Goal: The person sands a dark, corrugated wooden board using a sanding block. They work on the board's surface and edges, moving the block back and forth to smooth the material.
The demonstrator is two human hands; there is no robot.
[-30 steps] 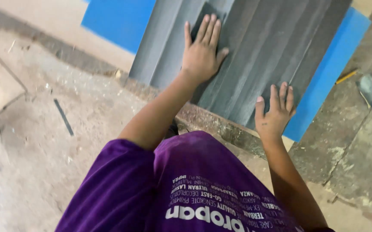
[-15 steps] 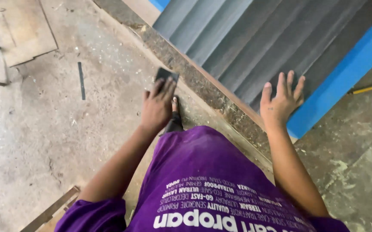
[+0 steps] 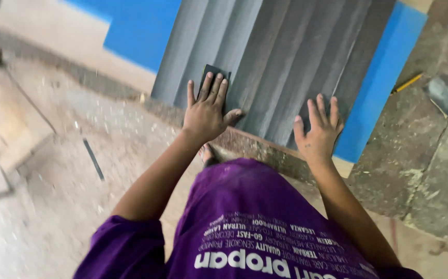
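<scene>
Grey fluted panel (image 3: 286,57), dark sanding pad (image 3: 211,74) beneath flat left hand (image 3: 207,114), grip released.

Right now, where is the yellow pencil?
In the head view, the yellow pencil lies on the floor at the upper right, just right of the blue board and left of a grey stone.
</scene>
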